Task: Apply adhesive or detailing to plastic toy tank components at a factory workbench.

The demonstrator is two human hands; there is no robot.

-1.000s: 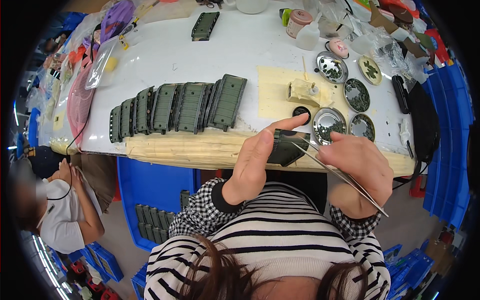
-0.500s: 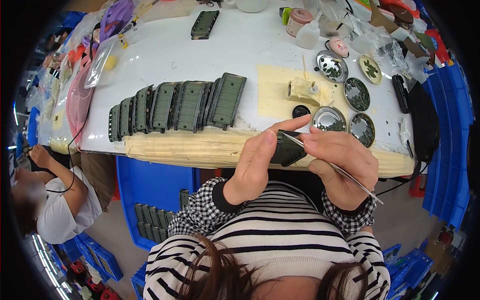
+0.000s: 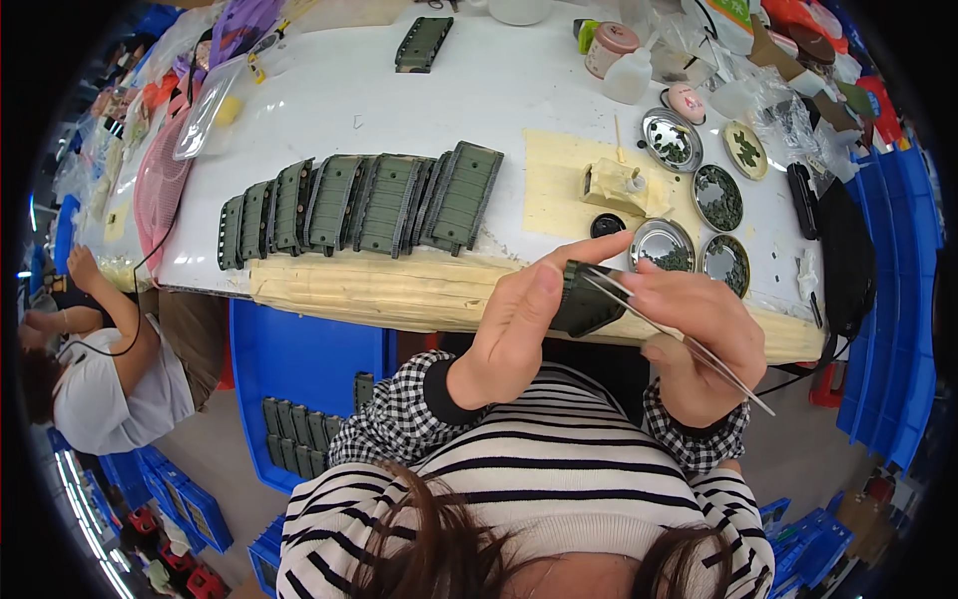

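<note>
Tweezers (image 3: 743, 386): legs, pressed together half second ago, now look spread, tips over upper end of green part (image 3: 589, 309); suggests pinch eased, though whether tips hold anything, cannot tell. Right hand (image 3: 704, 324) narrow, holding tweezers between thumb and fingers; left hand (image 3: 519, 324) holding green part at padded near edge of table (image 3: 339, 110). Row of similar parts (image 3: 384, 205) along near edge, leftward; round dishes (image 3: 654, 238) toward right edge

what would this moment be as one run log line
left hand: holds green part | right hand: holds tweezers, tips at green part | table: similar parts in row, round dishes
</note>
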